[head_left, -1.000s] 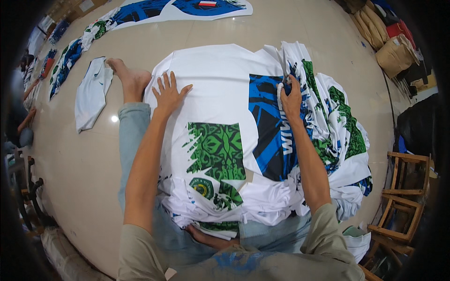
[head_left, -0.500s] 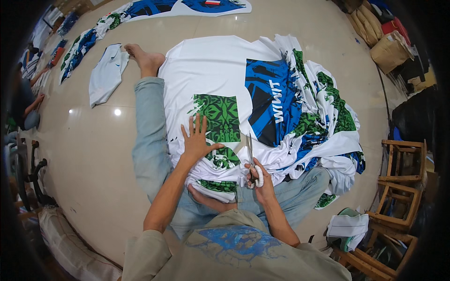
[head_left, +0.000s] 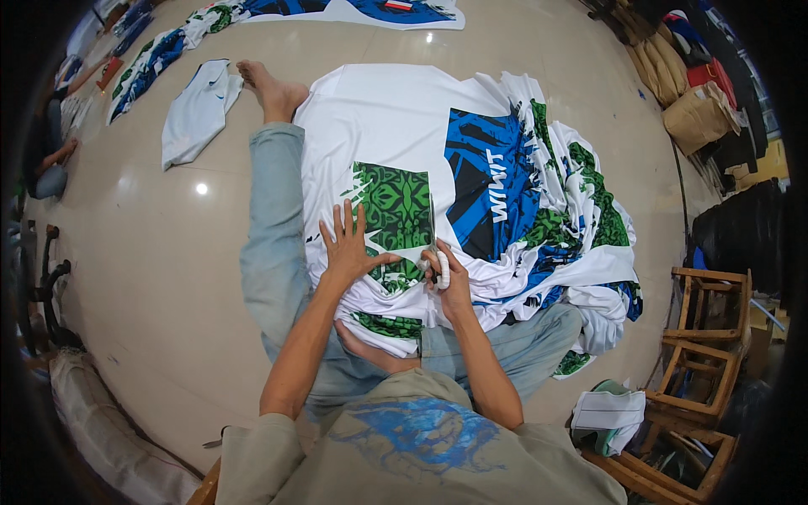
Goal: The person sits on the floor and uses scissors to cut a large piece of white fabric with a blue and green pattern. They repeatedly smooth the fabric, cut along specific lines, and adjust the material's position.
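A big sheet of white printed fabric (head_left: 379, 109) is spread over the floor and my legs. My left hand (head_left: 343, 251) lies flat on it with fingers spread, at the lower left of a green-and-black patterned panel (head_left: 396, 206). In my right hand (head_left: 455, 290) is a pair of scissors (head_left: 443, 271) with white-wrapped handles. Their blades point away from me along that panel's right edge, and I cannot make out how far apart they are. Right of them is a blue-and-black panel (head_left: 484, 185) with white lettering.
Bunched fabric (head_left: 602, 244) lies on the right. A pale cut piece (head_left: 200, 114) rests beside my bare foot (head_left: 273, 91). More printed fabric (head_left: 337, 10) stretches across the far floor. Wooden stools (head_left: 703, 337) and paper bags (head_left: 703, 118) stand at right. Another person (head_left: 52, 151) sits far left.
My right hand has moved the scissors left, from the white gap to the green panel's right edge. My left hand stays flat on the fabric. The whole view has shifted slightly.
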`<action>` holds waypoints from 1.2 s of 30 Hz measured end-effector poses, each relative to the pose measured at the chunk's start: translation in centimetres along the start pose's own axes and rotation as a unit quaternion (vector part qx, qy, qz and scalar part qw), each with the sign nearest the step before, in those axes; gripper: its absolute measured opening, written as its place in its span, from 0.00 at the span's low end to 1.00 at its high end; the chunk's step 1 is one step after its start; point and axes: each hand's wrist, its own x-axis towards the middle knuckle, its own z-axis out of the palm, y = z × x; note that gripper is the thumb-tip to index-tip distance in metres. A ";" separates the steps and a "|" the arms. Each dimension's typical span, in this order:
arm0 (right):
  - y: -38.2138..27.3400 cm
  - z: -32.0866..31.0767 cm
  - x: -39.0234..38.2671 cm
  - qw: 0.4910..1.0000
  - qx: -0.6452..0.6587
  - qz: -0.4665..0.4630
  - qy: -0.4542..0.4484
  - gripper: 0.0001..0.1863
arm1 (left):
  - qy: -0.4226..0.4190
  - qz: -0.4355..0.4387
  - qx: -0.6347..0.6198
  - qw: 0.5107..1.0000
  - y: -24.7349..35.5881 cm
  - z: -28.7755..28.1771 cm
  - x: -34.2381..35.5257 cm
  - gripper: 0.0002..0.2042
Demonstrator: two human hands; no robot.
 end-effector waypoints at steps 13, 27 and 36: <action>1.0 1.7 -0.1 0.993 -0.095 -0.044 0.055 0.29 | -0.003 -0.040 -0.047 0.998 -0.5 -0.1 0.5 0.73; 0.7 1.7 0.2 0.996 -0.059 -0.028 0.064 0.30 | -0.027 -0.050 -0.014 0.998 -0.3 -0.5 0.7 0.75; -0.3 2.5 3.1 0.997 -0.039 -0.045 0.053 0.28 | 0.004 -0.041 -0.027 0.999 -0.4 -0.2 0.6 0.74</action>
